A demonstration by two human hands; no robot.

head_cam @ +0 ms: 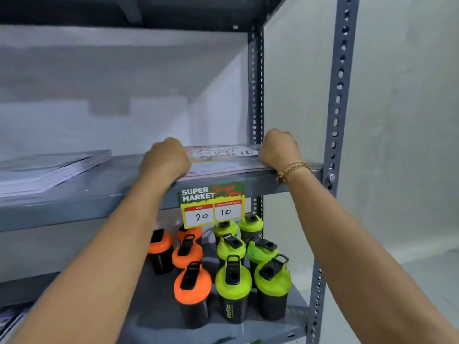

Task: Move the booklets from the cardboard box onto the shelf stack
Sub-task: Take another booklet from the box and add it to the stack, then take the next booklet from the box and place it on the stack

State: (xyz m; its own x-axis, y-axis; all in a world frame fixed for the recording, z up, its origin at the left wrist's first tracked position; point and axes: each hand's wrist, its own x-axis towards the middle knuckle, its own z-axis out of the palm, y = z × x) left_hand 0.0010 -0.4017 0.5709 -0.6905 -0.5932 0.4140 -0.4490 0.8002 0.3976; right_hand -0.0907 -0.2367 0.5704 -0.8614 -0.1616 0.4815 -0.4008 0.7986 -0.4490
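Note:
A low stack of booklets (223,156) lies at the right end of the grey metal shelf (104,194), its top cover showing scribbled black lettering. My left hand (165,158) grips the stack's left edge with the fingers curled. My right hand (279,150), a gold bracelet on its wrist, grips the stack's right edge next to the rear upright. A second stack of booklets (49,170) rests further left on the same shelf. The cardboard box is out of view.
A "SUPER MARKET" price tag (212,204) hangs from the shelf's front lip. On the shelf below stand several shaker bottles, orange-lidded (192,285) and green-lidded (232,280). Perforated grey uprights (335,135) frame the right side, with a pale wall behind.

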